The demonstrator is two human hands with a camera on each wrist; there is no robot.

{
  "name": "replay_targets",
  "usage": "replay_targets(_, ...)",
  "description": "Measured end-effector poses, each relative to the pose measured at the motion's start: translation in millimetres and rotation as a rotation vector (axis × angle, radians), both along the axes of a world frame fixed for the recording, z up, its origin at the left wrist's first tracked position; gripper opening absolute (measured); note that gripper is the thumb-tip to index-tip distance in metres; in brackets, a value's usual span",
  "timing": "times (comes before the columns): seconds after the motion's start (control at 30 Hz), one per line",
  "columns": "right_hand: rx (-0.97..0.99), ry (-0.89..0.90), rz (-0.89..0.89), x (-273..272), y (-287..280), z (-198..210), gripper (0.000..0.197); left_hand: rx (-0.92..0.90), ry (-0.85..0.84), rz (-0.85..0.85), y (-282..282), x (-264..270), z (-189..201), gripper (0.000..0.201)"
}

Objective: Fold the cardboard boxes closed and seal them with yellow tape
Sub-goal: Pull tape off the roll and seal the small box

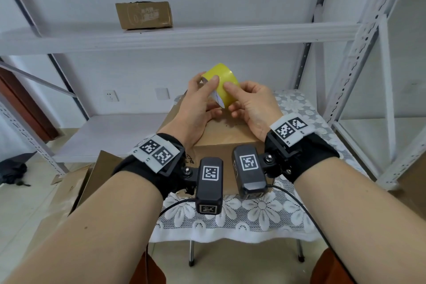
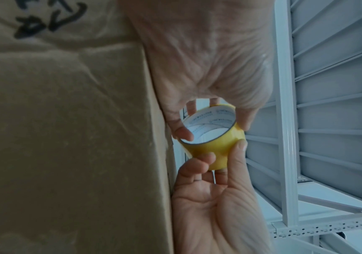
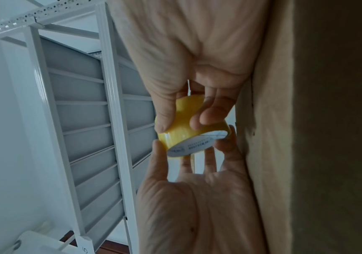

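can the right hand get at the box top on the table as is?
Probably yes, but not freely: the right hand hovers just above the cardboard box, nothing between them, yet it grips the yellow tape roll together with the left hand, so it must let go first.

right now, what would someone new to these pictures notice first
The bright yellow tape roll, held up in the middle by both hands: the left hand and the right hand pinch it above a closed cardboard box on a lace-covered table. A smaller box sits on the white shelf behind.
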State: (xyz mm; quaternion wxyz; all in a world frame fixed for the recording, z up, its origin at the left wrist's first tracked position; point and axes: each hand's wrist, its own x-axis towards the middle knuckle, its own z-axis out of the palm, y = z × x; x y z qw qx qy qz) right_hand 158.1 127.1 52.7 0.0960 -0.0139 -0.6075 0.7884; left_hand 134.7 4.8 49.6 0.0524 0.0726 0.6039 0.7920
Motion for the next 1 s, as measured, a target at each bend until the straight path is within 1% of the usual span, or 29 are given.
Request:
replay_targets(0.1,0.062,0.015,0.02,0.4,-0.3,-1.5,0.015,-0.022,0.009,0.035,1.0,2.0,1.9,0.04)
replay_targets(0.17,0.053,0.022,0.046,2.1,-0.9,-1.1,0.013,-0.018,0.012,0.051,1.2,3.1,3.2,0.034)
replay_targets(0.23,0.026,0.026,0.059,3.3,-1.7,-0.3,0.01,-0.006,0.006,0.047,0.9,4.5,4.1,0.033)
replay_targets(0.3,-0.019,0.022,0.048,4.1,-2.0,0.9,0.008,0.013,0.015,0.007,1.0,6.2,3.4,0.04)
replay_targets(0.4,-0.045,0.011,0.031,4.5,-2.4,1.8,0.012,0.025,0.036,-0.008,0.4,6.4,0.9,0.052)
replay_targets(0.53,-0.117,0.01,0.059,5.3,-1.2,2.3,0.003,0.039,0.004,0.06,1.4,5.8,0.9,0.051)
replay_targets(0.63,-0.157,0.016,0.066,5.2,-0.4,1.9,0.005,0.009,-0.009,0.089,2.5,5.4,1.4,0.052)
replay_targets(0.8,-0.19,-0.001,0.024,5.1,2.8,2.8,0.014,-0.054,0.058,0.013,1.4,6.7,-2.3,0.062)
replay_targets(0.87,-0.182,-0.01,0.019,4.8,3.2,2.9,0.017,-0.05,0.049,0.032,1.3,6.8,-2.0,0.068)
replay_targets(0.93,-0.163,0.004,0.04,5.0,1.7,2.1,0.013,-0.019,0.022,0.045,1.0,6.2,-1.3,0.073)
replay_targets(1.0,-0.156,0.01,0.06,5.4,0.4,1.7,0.009,-0.014,0.01,0.046,0.6,4.9,-1.5,0.068)
